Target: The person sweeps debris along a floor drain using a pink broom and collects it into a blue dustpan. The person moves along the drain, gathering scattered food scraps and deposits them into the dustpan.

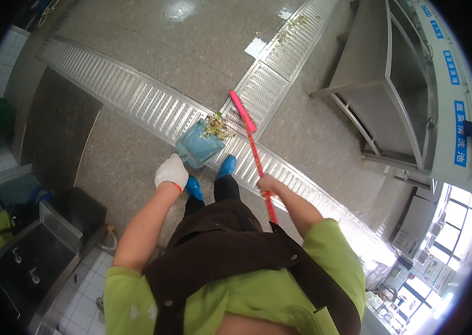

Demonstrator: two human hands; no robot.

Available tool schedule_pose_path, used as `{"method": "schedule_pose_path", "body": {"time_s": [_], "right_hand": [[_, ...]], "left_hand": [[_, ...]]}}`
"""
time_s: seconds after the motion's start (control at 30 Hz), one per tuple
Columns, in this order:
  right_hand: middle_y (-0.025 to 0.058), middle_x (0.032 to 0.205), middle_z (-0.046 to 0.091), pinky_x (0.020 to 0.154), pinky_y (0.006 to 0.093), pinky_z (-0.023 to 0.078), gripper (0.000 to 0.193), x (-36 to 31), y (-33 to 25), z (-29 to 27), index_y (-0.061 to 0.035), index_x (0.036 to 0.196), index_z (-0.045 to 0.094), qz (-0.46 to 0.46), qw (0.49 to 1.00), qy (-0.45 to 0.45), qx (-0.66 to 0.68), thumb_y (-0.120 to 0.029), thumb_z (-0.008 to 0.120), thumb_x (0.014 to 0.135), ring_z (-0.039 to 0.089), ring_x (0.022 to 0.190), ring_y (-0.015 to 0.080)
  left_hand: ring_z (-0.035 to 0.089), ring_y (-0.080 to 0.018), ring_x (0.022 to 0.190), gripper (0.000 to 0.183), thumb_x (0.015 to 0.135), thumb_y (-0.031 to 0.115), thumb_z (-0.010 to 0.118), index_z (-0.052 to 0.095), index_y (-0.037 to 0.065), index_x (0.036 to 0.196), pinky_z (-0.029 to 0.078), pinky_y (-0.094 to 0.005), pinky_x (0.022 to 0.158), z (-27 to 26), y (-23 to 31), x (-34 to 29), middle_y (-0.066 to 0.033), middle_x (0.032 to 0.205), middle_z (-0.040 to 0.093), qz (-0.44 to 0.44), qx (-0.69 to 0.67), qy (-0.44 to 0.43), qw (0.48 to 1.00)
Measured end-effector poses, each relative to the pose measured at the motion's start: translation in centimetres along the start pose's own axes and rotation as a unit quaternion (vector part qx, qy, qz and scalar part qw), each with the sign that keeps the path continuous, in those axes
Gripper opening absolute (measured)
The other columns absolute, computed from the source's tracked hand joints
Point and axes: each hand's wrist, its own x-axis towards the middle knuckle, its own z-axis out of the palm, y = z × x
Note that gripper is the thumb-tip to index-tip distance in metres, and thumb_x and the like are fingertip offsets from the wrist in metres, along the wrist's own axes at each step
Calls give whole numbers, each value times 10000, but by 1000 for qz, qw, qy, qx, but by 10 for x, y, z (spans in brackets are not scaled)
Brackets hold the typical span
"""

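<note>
My left hand (171,171), in a white glove with an orange cuff, is closed round the handle of a blue dustpan (200,144); the grip itself is hidden under the fingers. Green and brownish plant scraps (218,127) lie at the dustpan's far right edge, over the metal floor grating. In my bare right hand (268,183) is the red patterned pole of a broom (243,111). Its pink head rests on the floor near the grating junction, just right of the scraps and apart from the dustpan.
Slotted metal drain grating (158,103) crosses the floor and branches to the far right, with more scraps (297,22) there. A stainless steel table (364,84) stands at right, a dark sink (37,262) at lower left. My blue shoe covers (226,166) are beside the dustpan.
</note>
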Motion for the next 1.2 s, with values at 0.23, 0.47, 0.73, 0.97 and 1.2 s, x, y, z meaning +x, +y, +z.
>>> {"method": "schedule_pose_path", "body": {"time_s": [0.23,0.47,0.73,0.97,1.2], "right_hand": [[86,467,455,306,298,341,49,-33,41,-12,22,650,475,24,974,-223,-20,-6,459,613,448,345,168],[64,437,398,318,291,345,79,-43,50,-31,-16,572,404,28,988,-153,7,-23,462,624,401,334,151],[80,434,442,305,276,325,86,-53,66,-4,24,600,511,18,986,-163,30,-52,477,619,403,307,145],[29,427,369,311,271,323,99,-49,73,51,-30,568,389,36,985,-121,119,-12,459,635,349,313,120],[35,390,366,313,259,320,174,-78,89,22,-46,471,399,16,983,-156,90,-21,501,610,367,310,119]], "left_hand": [[525,-338,886,243,714,75,420,462,-43,922,423,-377,758,-9,7,-4,-232,927,536,-4,0,-10,1000],[523,-341,891,258,716,81,419,457,-48,936,418,-380,767,-9,8,-5,-238,929,534,-6,-11,-16,1000],[523,-341,894,275,705,82,435,481,-53,940,422,-376,770,-6,2,-2,-236,940,533,6,-32,2,999],[520,-348,880,271,678,138,474,553,-33,873,424,-389,760,1,-7,2,-234,921,537,13,-67,1,998],[520,-353,862,272,665,145,476,569,-27,854,426,-388,745,2,-17,-4,-242,907,534,39,-81,5,996]]}}
